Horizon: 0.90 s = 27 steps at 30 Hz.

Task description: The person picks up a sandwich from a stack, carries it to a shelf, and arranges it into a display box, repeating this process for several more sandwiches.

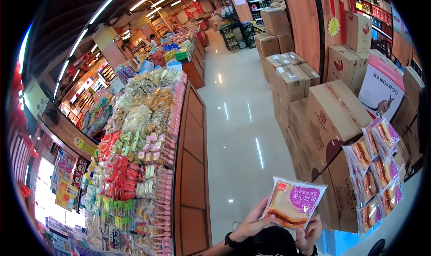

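Between left hand (pixel 252 224) and right hand (pixel 310 236), fingers grip a square, purple-labelled, plastic-wrapped sandwich (pixel 292 205): seemingly the holding step; next needs gentleness.

Sandwich (pixel 300 201) between hands (pixel 253 223) (pixel 310 236), cartons (pixel 331 119) right

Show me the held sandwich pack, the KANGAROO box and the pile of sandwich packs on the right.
Held sandwich pack (pixel 294 204): head view, middle of the wrapper's front.
KANGAROO box (pixel 380 91): head view, white printed face.
Pile of sandwich packs (pixel 383 174): head view, front of a pack near the pile's middle.
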Tool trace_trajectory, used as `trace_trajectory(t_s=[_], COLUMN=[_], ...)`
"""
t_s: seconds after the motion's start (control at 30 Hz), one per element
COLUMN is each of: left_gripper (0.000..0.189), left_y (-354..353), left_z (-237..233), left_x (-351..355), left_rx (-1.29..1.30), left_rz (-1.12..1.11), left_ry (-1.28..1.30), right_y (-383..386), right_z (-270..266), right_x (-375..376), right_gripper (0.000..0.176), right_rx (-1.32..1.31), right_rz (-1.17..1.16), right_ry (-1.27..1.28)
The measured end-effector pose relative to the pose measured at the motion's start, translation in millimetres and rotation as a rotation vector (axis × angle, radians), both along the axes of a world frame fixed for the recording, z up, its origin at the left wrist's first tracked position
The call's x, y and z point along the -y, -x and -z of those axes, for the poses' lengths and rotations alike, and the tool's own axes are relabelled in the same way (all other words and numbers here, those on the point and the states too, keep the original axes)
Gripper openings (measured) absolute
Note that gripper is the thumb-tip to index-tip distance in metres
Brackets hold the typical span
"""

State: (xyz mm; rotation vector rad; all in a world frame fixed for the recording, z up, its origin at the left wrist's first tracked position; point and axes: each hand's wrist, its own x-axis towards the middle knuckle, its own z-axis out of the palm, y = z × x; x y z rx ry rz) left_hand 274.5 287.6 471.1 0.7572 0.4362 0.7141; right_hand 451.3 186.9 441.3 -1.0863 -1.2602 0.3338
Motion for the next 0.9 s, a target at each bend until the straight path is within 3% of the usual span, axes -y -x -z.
trace_trajectory(t_s=[0.07,0.1,0.17,0.2,0.47,0.57,0.6,0.67,0.73,0.9], left_gripper=[0.068,0.068,0.066,0.066,0.061,0.058,0.058,0.057,0.057,0.058], left_y=[17,26,44,53,130,151,157,171,185,228], left_z=[6,6,4,6,26,48,45,36,39,61], left_x=[-3,1,-6,-5,1,9,9,13,12,26], left_rx=[-0.035,-0.029,-0.235,-0.232,-0.266,-0.1,-0.102,-0.063,-0.058,-0.114], left_rz=[-0.07,-0.085,-0.138,-0.151,-0.325,-0.424,-0.416,-0.469,-0.517,-0.63], left_ry=[-0.091,-0.073,-0.309,-0.305,-0.265,-0.155,-0.158,-0.042,-0.071,-0.096], right_y=[30,41,62,71,135,158,163,179,194,227], right_z=[2,-1,-12,-27,-52,-28,-33,-30,-26,-16], right_x=[-12,-12,-29,-36,-59,-61,-65,-70,-77,-88], right_gripper=[0.032,0.032,0.063,0.071,0.052,0.055,0.056,0.055,0.055,0.062], right_rx=[-0.258,-0.251,-0.32,-0.338,-0.237,-0.255,-0.127,-0.206,-0.283,-0.115], right_rz=[0.026,0.013,-0.047,-0.107,-0.304,-0.334,-0.328,-0.377,-0.438,-0.54], right_ry=[0.051,0.069,0.35,0.38,0.542,0.513,0.506,0.492,0.478,0.476])
